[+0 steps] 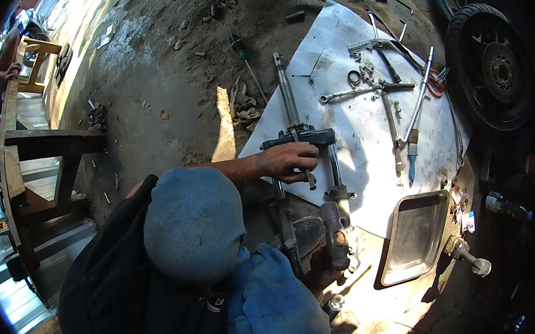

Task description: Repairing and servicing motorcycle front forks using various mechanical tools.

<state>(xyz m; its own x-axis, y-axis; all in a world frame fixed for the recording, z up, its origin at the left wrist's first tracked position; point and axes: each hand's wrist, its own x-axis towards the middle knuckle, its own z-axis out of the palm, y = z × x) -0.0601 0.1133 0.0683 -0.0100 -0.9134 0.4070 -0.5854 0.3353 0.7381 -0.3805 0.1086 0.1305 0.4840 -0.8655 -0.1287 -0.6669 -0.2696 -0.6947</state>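
Observation:
My left hand (290,161) reaches in from the left, around my bent knee, with its fingers curled around a metal wrench (311,181). One end of the wrench sticks out below the fingers, and the other rests by the black fork clamp (318,137). From that clamp a steering stem (286,97) points away from me. Two fork legs come back toward me, the right one with a shiny tube (334,166) and a grey lower leg (337,230). The left fork leg (287,229) is partly in shadow. My right hand does not show.
A white sheet (361,156) holds wrenches, sockets, bolts and a blue brush (412,160). A metal tray (419,241) lies at right, wheels (492,66) beyond it. A screwdriver (239,49) lies on the dirt. At left stands a wooden frame (53,139); a person's hand (12,71) touches it.

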